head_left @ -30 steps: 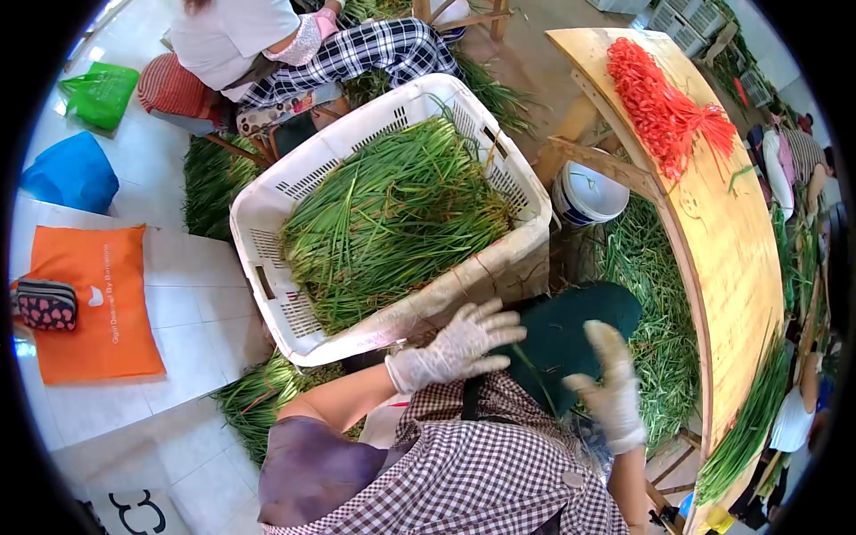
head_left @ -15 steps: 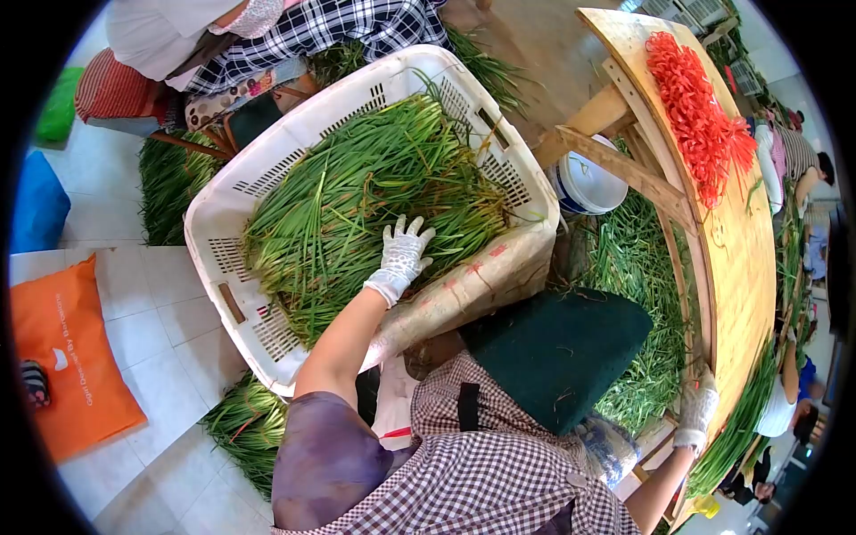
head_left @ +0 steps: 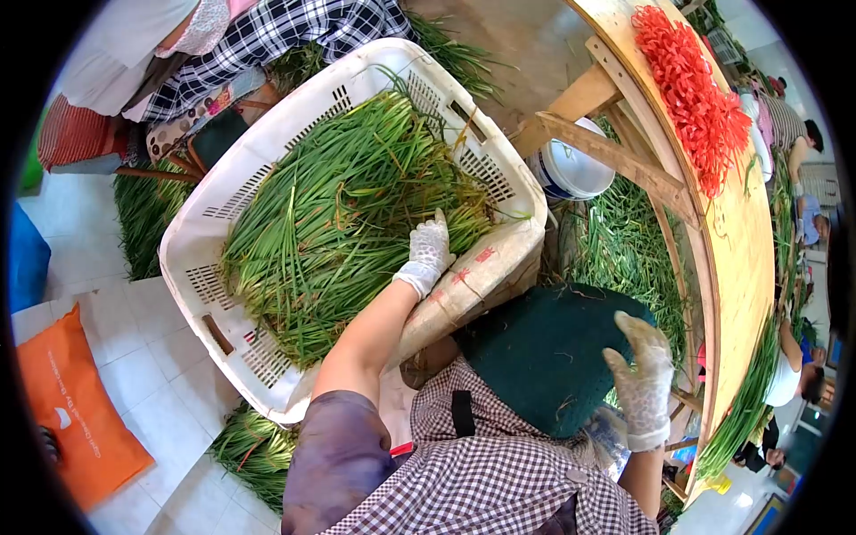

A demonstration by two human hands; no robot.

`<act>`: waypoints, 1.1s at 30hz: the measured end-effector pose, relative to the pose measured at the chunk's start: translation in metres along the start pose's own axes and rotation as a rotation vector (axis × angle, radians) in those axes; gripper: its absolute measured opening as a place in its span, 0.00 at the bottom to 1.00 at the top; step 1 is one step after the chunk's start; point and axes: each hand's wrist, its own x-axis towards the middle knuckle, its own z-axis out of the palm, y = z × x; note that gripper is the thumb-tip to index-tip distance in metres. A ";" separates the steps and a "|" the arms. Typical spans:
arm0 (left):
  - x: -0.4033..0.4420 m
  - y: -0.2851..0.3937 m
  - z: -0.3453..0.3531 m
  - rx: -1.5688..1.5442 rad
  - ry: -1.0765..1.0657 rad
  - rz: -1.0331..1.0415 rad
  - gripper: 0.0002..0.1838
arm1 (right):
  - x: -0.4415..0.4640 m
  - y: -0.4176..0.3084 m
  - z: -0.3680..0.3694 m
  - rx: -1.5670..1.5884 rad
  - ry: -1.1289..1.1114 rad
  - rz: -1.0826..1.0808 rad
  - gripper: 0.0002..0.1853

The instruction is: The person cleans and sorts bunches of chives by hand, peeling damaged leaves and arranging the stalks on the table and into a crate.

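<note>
A large white plastic basket [head_left: 192, 214] holds a thick heap of long green leaves, which look like garlic chives [head_left: 334, 201]. My left hand [head_left: 431, 250], in a white patterned glove, rests on the heap's near right side, beside the sheet folded over the basket rim [head_left: 477, 276]. One of its fingers points out; the others are bent and partly hidden, with nothing plainly gripped. My right hand [head_left: 644, 374], gloved too, is raised with fingers apart and holds nothing. It is between the dark green padded surface [head_left: 544, 357] and the wooden table.
Red ties [head_left: 691, 98] lie piled on the curved wooden table [head_left: 740, 232] at right. Beneath it are a white bucket [head_left: 575, 169] and loose greens [head_left: 629, 259]. An orange bag [head_left: 80, 410] lies on the floor at left. Another person in a checked garment [head_left: 276, 49] sits beyond the basket.
My right hand has left the table's edge and come up and inward with fingers apart. My left hand has shifted right across the chives, its spread fingers now partly bent. The view has shifted slightly.
</note>
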 end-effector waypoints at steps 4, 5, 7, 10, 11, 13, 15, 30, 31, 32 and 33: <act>0.001 -0.030 -0.006 -0.480 0.023 -0.036 0.32 | 0.033 -0.034 0.024 0.174 -0.095 -0.209 0.28; 0.002 -0.048 -0.002 -0.678 -0.022 -0.006 0.31 | 0.042 -0.044 0.031 0.301 -0.165 -0.145 0.29; -0.017 -0.065 -0.020 -1.095 -0.047 0.064 0.29 | 0.060 -0.053 0.057 0.643 -0.269 -0.012 0.31; -0.037 -0.082 -0.037 -1.257 0.041 0.125 0.26 | 0.091 -0.058 0.135 0.880 -0.244 0.088 0.32; -0.045 -0.084 -0.043 -1.250 0.046 0.127 0.26 | 0.101 -0.056 0.160 0.886 -0.239 0.084 0.32; -0.059 -0.086 -0.053 -1.269 0.053 0.159 0.25 | 0.123 -0.065 0.183 0.647 -0.216 -0.362 0.39; -0.079 -0.078 -0.068 -1.380 0.040 0.202 0.26 | 0.147 -0.088 0.182 0.580 -0.193 -0.472 0.49; -0.109 -0.069 -0.056 -0.914 0.399 0.146 0.52 | 0.142 -0.132 0.209 1.472 -0.562 -0.252 0.72; -0.119 -0.050 -0.061 -0.677 0.475 0.125 0.55 | 0.138 -0.138 0.212 1.579 -0.488 -0.235 0.71; -0.128 -0.030 -0.065 -0.439 0.552 0.088 0.58 | 0.133 -0.144 0.212 1.687 -0.411 -0.219 0.70; -0.141 -0.020 -0.074 -0.434 0.575 0.135 0.57 | 0.130 -0.152 0.202 1.938 -0.416 -0.022 0.61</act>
